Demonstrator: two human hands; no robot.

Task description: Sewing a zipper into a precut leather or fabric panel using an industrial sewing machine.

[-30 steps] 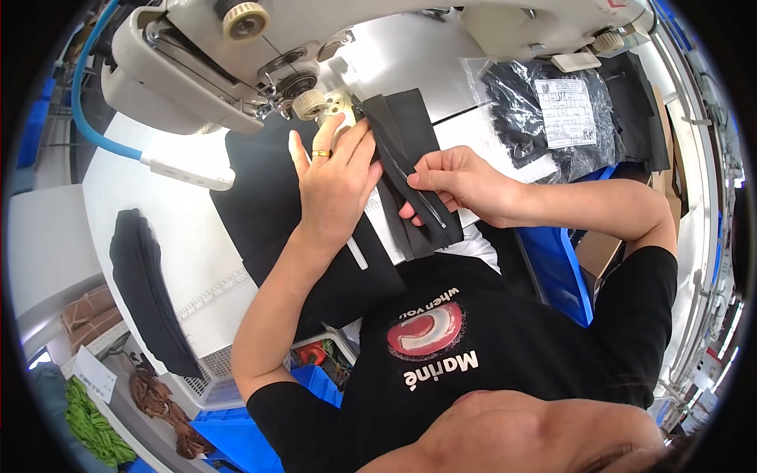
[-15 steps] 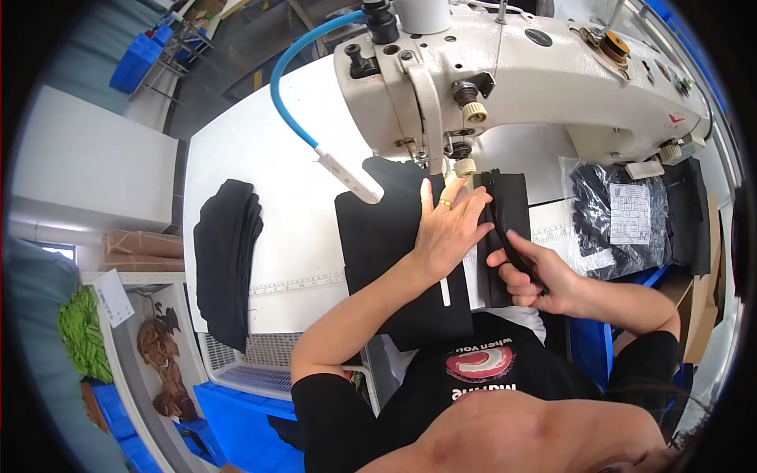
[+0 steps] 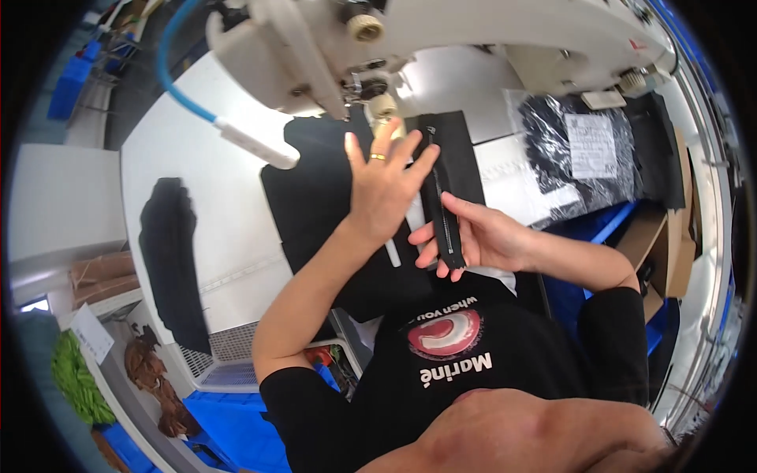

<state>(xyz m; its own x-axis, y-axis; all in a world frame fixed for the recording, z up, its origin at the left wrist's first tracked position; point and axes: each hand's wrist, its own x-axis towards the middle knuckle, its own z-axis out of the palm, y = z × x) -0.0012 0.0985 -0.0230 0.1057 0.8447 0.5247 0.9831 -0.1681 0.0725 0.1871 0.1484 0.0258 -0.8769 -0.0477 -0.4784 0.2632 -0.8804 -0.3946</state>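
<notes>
My left hand (image 3: 384,188) lies with fingers spread over a black fabric panel (image 3: 311,201), just below the needle area of a white sewing machine (image 3: 465,35). Its outer fingertips reach the upper part of a black zipper (image 3: 443,206). Palm turned up, my right hand (image 3: 485,236) holds the zipper's lower end, thumb on top and fingers beneath. The zipper's metal teeth face up and its pull sits at the far end. Another black piece (image 3: 461,146) shows under and to the right of the zipper. A narrow white strip (image 3: 393,254) shows by my left wrist.
A stack of black fabric pieces (image 3: 168,252) lies on the white table (image 3: 229,217) at left. A white nozzle (image 3: 256,144) on a blue hose hangs over the panel. At right are a clear plastic bag (image 3: 552,142) of black pieces and a cardboard box (image 3: 676,248).
The whole view has shifted and come closer. My right hand has turned palm up, and the zipper, curved before, now lies straighter with its teeth showing. The left hand stays spread on the fabric.
</notes>
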